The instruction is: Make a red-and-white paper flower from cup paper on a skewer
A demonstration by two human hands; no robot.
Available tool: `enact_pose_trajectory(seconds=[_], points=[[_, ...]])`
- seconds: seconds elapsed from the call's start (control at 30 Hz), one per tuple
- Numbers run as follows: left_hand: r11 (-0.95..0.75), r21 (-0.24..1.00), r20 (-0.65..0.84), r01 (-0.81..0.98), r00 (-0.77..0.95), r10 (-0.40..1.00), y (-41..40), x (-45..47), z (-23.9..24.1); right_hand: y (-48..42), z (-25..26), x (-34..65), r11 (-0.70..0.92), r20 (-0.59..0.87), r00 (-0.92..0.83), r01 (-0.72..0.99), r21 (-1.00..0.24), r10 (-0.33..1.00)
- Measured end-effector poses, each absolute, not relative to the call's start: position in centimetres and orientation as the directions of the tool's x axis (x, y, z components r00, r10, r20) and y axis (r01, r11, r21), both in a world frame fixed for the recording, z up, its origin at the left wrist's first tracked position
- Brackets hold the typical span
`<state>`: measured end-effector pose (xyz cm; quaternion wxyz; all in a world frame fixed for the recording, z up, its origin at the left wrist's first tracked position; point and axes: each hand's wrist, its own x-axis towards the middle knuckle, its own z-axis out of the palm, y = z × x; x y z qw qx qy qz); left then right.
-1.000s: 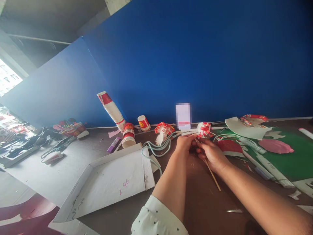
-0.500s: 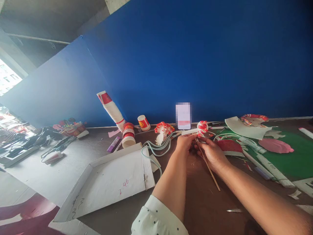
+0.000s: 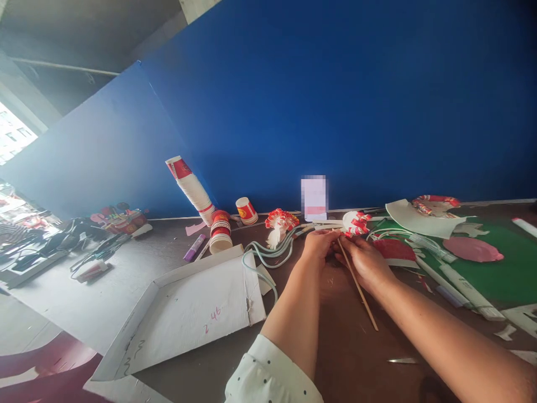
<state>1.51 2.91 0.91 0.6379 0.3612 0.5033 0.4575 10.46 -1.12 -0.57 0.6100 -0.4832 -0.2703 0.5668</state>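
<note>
My left hand and my right hand meet over the brown table, both closed around a thin wooden stick. The stick slants down toward me from between the fingers. Just above the fingertips is a red-and-white paper flower head, its white side to the left and its red curled strips to the right. Fingers hide where stick and flower meet. A second paper flower with red curls lies to the left, beside pale looped cables.
To the left lie a white cardboard tray, a leaning stack of paper cups, a single cup and a purple glue stick. A blade is near the right forearm. Pink paper rests on a green mat.
The flower head has turned and tipped to the right, now showing its white side. The stick's free end has barely shifted, and both hands remain closed together.
</note>
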Motion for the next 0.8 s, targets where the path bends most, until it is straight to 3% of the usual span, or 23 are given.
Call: enact_pose_trajectory(seconds=[0.5,0.8], points=[[0.309,0.915,-0.292,-0.259,0.105,0.951,3.15,1.68,0.55,-0.89,-0.67,10.76,-0.115,-0.233,0.230,-0.432,-0.894,0.945],[0.306,0.939,-0.297,-0.159,0.074,0.952,2.87,1.71,0.94,-1.12,-0.44,10.80,-0.080,-0.182,0.218,-0.408,-0.910,0.959]])
